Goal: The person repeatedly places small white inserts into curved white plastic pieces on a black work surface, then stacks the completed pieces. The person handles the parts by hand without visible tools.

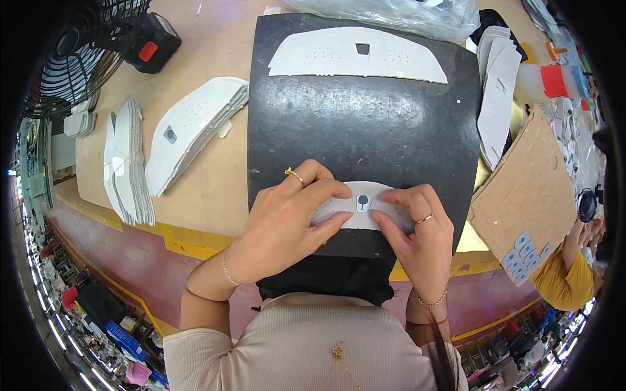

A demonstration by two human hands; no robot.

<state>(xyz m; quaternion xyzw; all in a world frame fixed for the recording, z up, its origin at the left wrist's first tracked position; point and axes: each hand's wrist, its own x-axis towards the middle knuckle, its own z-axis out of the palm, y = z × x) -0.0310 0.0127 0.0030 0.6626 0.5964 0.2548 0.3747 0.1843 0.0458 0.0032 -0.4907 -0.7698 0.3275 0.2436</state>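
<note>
A white curved panel [362, 187] with rows of small holes lies at the near edge of a black mat [358, 124]. In its middle sits a small light-blue patch [364, 203] with a dark figure. My left hand [287, 212] grips the panel's left part, thumb and forefinger beside the patch. From the other side my right hand [422, 228] holds the right part, its thumb tip close to the patch. My palms hide both ends of the panel. Another white panel [326, 53], with an open window in its middle, lies at the mat's far end.
Stacked white panels [202, 124] lie left of the mat, with tied bundles [127, 159] beyond. More panels [499, 91] stand at right, near a red-banded bottle [553, 81]. A brown board [521, 189] carries several patches [521, 257]. A black fan [68, 45] stands far left; a person in yellow [564, 280] is at right.
</note>
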